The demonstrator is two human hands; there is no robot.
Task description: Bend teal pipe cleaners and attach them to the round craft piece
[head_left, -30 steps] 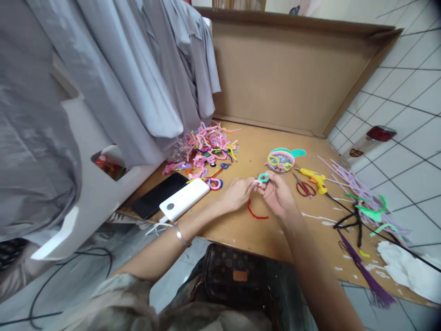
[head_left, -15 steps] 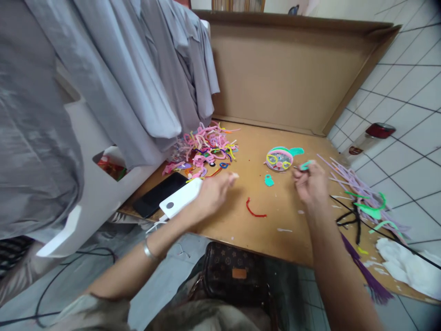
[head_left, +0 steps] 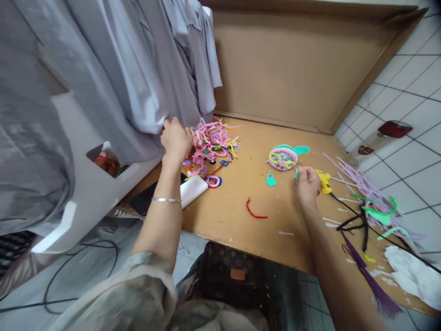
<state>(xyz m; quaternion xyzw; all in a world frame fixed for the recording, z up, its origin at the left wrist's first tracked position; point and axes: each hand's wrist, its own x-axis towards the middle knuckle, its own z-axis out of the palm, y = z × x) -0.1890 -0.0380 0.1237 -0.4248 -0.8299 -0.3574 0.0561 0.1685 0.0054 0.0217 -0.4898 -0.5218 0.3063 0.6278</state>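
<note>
Brown tabletop before an upright cardboard panel

Grey cloth hangs at the far left. Beneath the left forearm lie a black phone and a white power bank. The left hand, fingers bent, is between the cloth and a tangled pile of pink strips; whether it grips anything, I cannot tell. Rightward come a red strip, a teal cutout lying flat and, behind it, a round decorated piece. The right hand has its fingers closed, pinching a small teal piece just above the tabletop. Beside it lies a yellow glue gun, then lilac strips.
</note>
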